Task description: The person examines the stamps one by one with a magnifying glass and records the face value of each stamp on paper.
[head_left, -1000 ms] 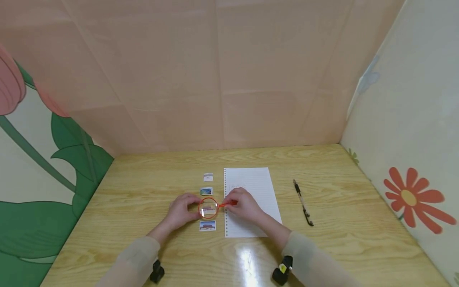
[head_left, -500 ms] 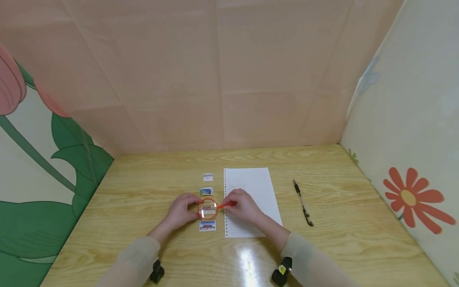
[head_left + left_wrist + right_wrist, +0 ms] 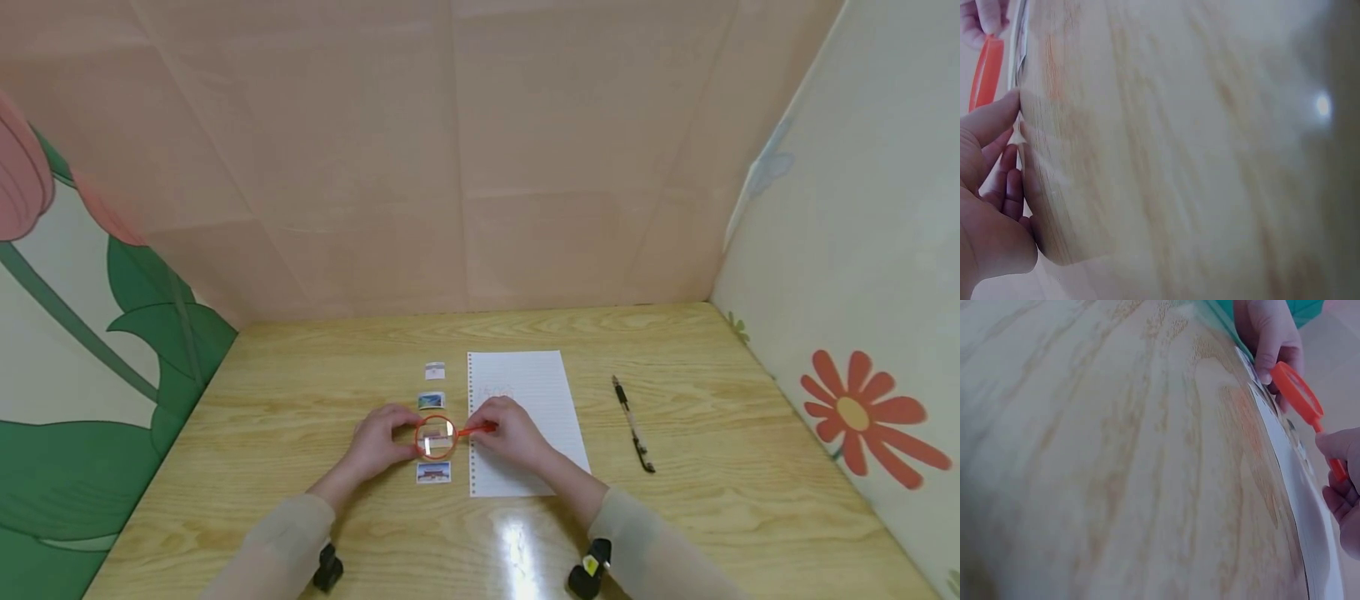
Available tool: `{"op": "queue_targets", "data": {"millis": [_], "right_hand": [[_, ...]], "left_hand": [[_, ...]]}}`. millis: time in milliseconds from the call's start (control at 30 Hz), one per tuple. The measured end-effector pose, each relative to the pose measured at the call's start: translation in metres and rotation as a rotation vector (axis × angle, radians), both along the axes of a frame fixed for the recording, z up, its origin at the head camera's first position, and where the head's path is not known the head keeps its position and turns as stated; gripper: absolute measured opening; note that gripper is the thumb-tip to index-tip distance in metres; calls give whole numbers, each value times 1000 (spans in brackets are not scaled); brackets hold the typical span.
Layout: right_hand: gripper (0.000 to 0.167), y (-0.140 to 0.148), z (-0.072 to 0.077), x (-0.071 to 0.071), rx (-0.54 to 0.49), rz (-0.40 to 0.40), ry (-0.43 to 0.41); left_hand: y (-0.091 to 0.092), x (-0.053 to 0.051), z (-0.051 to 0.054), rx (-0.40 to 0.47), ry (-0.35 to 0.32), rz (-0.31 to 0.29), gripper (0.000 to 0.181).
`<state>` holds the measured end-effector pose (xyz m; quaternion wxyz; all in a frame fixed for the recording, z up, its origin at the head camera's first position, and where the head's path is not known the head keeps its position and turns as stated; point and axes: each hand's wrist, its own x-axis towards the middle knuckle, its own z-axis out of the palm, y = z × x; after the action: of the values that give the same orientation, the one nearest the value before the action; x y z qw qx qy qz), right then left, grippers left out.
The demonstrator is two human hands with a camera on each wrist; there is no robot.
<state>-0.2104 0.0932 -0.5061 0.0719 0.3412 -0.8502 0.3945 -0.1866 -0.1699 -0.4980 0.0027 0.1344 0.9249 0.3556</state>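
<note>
My right hand (image 3: 512, 429) pinches the handle of a red magnifying glass (image 3: 472, 429), with thumb and fingers on the handle. Its round lens hovers over a small stamp (image 3: 437, 438), seen through the glass with glare on it. At the left of that lens is my left hand (image 3: 382, 437), index finger and thumb spread apart; their tips rest near the stamp's left side. In the right wrist view the red rim (image 3: 1297, 392) is tilted above the table, close to the left hand's fingertips. Whether the left fingers touch the stamp cannot be made out.
Three more stamps line up with it: a pale one (image 3: 435, 371), a blue-green one (image 3: 431, 401) and one with a building (image 3: 433, 472). Lined paper (image 3: 525, 371) with faint writing lies under the right hand. A pen (image 3: 634, 425) lies farther right on the wooden table (image 3: 300, 367).
The magnifying glass shifts very slightly over the stamp, and the glare in the lens moves. Both hands otherwise keep their places.
</note>
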Motion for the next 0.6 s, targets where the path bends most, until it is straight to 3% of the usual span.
{"op": "queue_targets", "data": {"millis": [600], "right_hand": [[12, -2, 5, 1, -12, 15, 13]], "left_hand": [[0, -1, -2, 7, 17, 5, 40]]}}
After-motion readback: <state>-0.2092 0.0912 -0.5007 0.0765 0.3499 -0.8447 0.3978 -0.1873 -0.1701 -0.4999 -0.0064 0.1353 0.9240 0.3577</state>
